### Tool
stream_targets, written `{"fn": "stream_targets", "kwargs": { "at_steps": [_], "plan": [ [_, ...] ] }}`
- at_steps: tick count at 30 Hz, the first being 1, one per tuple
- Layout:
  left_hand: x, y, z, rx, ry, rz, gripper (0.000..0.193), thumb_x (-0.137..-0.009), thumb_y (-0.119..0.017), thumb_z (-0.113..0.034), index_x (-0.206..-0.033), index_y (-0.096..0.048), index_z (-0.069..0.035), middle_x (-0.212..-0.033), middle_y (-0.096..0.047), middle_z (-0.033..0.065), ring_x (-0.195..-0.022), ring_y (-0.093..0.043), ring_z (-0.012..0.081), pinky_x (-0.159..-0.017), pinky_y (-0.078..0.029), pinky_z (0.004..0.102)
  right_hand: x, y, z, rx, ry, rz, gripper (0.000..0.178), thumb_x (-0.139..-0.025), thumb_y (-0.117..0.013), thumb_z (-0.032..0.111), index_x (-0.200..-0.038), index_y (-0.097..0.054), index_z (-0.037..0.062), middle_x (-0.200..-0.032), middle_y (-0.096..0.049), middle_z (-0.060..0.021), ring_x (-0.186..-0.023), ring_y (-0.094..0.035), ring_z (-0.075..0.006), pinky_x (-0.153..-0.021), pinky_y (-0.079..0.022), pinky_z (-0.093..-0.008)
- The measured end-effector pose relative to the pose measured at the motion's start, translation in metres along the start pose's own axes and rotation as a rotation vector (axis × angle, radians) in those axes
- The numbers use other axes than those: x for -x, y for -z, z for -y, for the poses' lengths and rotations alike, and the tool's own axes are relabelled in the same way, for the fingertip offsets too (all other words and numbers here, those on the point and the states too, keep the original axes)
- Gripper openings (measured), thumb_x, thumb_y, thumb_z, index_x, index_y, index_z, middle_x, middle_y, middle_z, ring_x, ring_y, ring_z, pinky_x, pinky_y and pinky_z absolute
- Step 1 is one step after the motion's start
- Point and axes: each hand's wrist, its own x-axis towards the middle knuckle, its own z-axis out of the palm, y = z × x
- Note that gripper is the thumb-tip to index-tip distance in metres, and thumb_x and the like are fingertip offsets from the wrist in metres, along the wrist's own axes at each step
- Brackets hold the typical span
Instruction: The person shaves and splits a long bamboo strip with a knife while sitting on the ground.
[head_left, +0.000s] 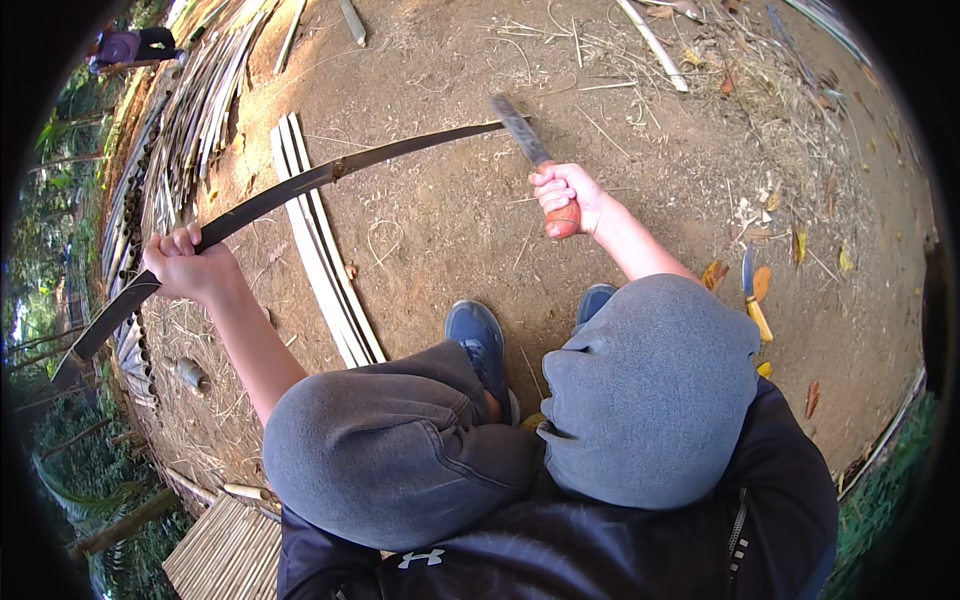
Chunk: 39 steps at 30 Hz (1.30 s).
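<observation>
My left hand (190, 265) is closed around a long, dark split bamboo strip (265, 203) near its left end. The strip bows upward across the view, with a node near its middle. In my right hand (570, 195) is a machete (520, 132), gripped by its orange-red wooden handle, its dark blade slanting up and to the left. The strip's far right end meets the blade; whether the edge bites into it I cannot tell. Both forearms reach past my bent knees.
Pale bamboo strips (318, 250) lie on the dirt beneath the dark strip. A knife with a yellow handle (757, 317) rests at the right among dry leaves. Piled bamboo (205, 110) lines the left, beside a short tube piece (190, 374) and a slatted mat (228, 550).
</observation>
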Motion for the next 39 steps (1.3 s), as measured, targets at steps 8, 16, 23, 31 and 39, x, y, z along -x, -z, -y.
{"fn": "stream_targets", "kwargs": {
  "at_steps": [8, 16, 23, 31, 39],
  "plan": [
    [-0.003, 0.001, -0.008, 0.004, 0.019, -0.003, 0.032, -0.095, -0.049, -0.01, -0.069, -0.031, -0.015, -0.059, -0.022, -0.0046, -0.051, -0.027, 0.0104, -0.048, -0.035, 0.027, -0.001, 0.006, -0.008, 0.031, -0.116, 0.161, 0.007, -0.091, -0.049, 0.005, -0.085, -0.046, 0.006, -0.06, -0.045, 0.0061, -0.047, -0.044, -0.0012, -0.045, -0.04, -0.018],
    [-0.001, 0.009, -0.007, 0.027, 0.028, -0.039, 0.028, -0.094, -0.05, -0.007, -0.073, -0.033, -0.013, -0.059, -0.024, -0.0048, -0.049, -0.027, 0.0083, -0.046, -0.033, 0.025, 0.0, -0.011, -0.026, 0.733, 0.288, -0.503, 0.018, -0.088, -0.067, 0.013, -0.093, -0.052, 0.0049, -0.071, -0.054, -0.0009, -0.064, -0.055, -0.0109, -0.055, -0.048, -0.0265],
    [-0.002, 0.01, -0.01, 0.021, -0.004, -0.003, 0.024, -0.096, -0.05, -0.009, -0.078, -0.035, -0.012, -0.06, -0.026, -0.0047, -0.05, -0.027, 0.0083, -0.046, -0.033, 0.025, 0.003, -0.009, -0.016, 1.133, 0.355, -0.789, 0.022, -0.081, -0.073, 0.012, -0.084, -0.051, 0.0082, -0.068, -0.051, 0.0018, -0.055, -0.048, -0.0082, -0.05, -0.046, -0.0256],
    [-0.004, 0.008, -0.017, -0.015, -0.014, -0.004, 0.032, -0.095, -0.05, -0.009, -0.068, -0.034, -0.014, -0.058, -0.023, -0.0057, -0.051, -0.028, 0.0082, -0.048, -0.034, 0.0251, 0.004, -0.036, -0.044, 1.25, 0.276, -0.623, 0.019, -0.078, -0.062, 0.004, -0.087, -0.046, 0.0087, -0.068, -0.049, 0.0002, -0.054, -0.048, -0.0091, -0.047, -0.044, -0.0271],
    [-0.011, 0.017, -0.025, 0.008, -0.009, 0.016, 0.016, -0.095, -0.051, -0.011, -0.081, -0.043, -0.009, -0.06, -0.027, -0.0036, -0.051, -0.027, 0.0095, -0.047, -0.03, 0.0257, -0.006, -0.056, -0.063, 1.078, 0.19, -0.552, 0.012, -0.08, -0.06, 0.001, -0.084, -0.05, 0.0058, -0.068, -0.052, -0.0015, -0.051, -0.051, -0.0115, -0.043, -0.047, -0.03]
  ]
}}
